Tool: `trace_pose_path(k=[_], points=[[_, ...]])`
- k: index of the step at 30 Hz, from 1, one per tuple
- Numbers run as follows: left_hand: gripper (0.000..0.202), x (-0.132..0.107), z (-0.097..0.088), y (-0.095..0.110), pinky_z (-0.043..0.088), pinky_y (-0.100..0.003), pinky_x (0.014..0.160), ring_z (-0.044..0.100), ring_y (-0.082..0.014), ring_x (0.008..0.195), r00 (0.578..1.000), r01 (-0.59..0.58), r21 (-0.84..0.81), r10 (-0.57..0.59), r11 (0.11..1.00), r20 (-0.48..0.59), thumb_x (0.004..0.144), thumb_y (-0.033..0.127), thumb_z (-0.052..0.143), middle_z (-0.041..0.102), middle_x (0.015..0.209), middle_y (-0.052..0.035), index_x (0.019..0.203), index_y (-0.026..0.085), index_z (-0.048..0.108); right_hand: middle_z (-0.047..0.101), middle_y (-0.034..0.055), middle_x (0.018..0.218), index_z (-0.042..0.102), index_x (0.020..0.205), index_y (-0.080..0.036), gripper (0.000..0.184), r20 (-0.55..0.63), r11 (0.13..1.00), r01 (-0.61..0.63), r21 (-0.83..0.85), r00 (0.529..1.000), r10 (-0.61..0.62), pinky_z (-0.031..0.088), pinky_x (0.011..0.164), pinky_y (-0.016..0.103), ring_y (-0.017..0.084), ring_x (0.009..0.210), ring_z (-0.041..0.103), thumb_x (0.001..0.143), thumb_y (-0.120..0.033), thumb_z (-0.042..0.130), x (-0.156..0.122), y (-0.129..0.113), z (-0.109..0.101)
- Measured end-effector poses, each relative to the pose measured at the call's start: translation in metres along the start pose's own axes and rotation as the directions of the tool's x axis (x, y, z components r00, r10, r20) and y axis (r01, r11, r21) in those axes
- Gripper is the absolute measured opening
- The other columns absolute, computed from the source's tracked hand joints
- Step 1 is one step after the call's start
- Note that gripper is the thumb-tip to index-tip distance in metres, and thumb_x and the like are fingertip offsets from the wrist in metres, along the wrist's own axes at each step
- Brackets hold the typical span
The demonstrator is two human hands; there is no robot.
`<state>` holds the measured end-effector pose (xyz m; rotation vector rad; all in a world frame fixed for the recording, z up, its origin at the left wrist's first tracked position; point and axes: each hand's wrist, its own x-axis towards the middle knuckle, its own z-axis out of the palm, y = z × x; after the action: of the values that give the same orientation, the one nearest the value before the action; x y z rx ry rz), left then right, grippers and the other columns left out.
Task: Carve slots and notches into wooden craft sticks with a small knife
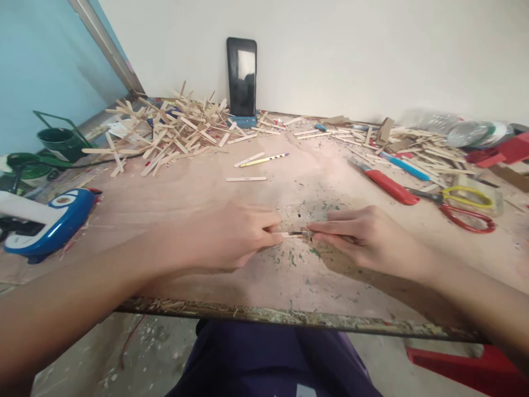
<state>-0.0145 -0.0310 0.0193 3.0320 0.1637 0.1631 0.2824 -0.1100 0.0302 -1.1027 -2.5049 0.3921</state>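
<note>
My left hand rests on the wooden board with its fingers pinched on the end of a small wooden stick. My right hand faces it from the right, fingers closed round a thin tool whose dark tip meets the stick. I cannot make out the tool's body; the fingers hide it. Both hands lie near the board's front edge, over a patch speckled with green flecks.
A heap of wooden sticks lies at the back left, beside a phone leaning on the wall. A pencil, a red utility knife and red-and-yellow scissors lie farther back. A blue-and-white tool sits left.
</note>
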Motion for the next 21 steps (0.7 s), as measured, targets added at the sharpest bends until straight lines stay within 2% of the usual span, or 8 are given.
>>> trace_pose_path(k=[6,11,15,21], points=[[0.026,0.0008,0.0,-0.0024,0.043,-0.034,0.066,0.058,-0.0182,0.077,1.0,-0.001,-0.066,-0.001,0.998,-0.03,0.095,0.002,0.055,0.067,0.095,-0.0048,0.101,0.018,0.074,0.069,0.0025,0.073,0.084,0.125,-0.013,0.029,-0.009,1.0,0.026,-0.016,1.0,-0.026,0.042,0.056,0.026,0.011,0.059,0.061,0.113,-0.022,0.058,-0.0005,0.0007,0.0002],[0.029,0.0016,0.0026,-0.0047,0.048,-0.035,0.073,0.065,-0.0199,0.089,0.999,-0.007,-0.083,0.003,0.997,-0.052,0.1,0.003,0.053,0.073,0.104,-0.0067,0.102,0.019,0.077,0.065,0.0009,0.072,0.083,0.128,-0.012,0.03,-0.015,0.999,0.046,-0.008,0.999,-0.046,0.04,0.056,0.026,0.01,0.057,0.059,0.114,-0.024,0.059,0.0006,0.0017,0.0016],[0.034,0.0021,0.0044,-0.0058,0.051,-0.034,0.078,0.068,-0.0193,0.095,0.998,-0.001,-0.146,-0.007,0.989,-0.055,0.1,0.0,0.051,0.076,0.111,-0.0067,0.105,0.018,0.078,0.064,0.0008,0.071,0.084,0.124,-0.012,0.033,0.003,0.997,0.057,-0.052,0.998,-0.057,0.041,0.057,0.027,0.011,0.057,0.059,0.116,-0.028,0.056,-0.0005,0.0016,0.0023],[0.033,0.0016,0.0055,-0.0066,0.052,-0.031,0.078,0.07,-0.0181,0.094,0.997,0.006,-0.205,-0.021,0.979,-0.071,0.099,-0.001,0.054,0.076,0.111,-0.0065,0.107,0.019,0.079,0.074,0.0039,0.077,0.083,0.125,-0.013,0.03,0.02,0.999,-0.005,-0.033,1.0,0.006,0.046,0.059,0.026,0.013,0.062,0.068,0.114,-0.026,0.058,-0.0011,0.0015,0.0041]])
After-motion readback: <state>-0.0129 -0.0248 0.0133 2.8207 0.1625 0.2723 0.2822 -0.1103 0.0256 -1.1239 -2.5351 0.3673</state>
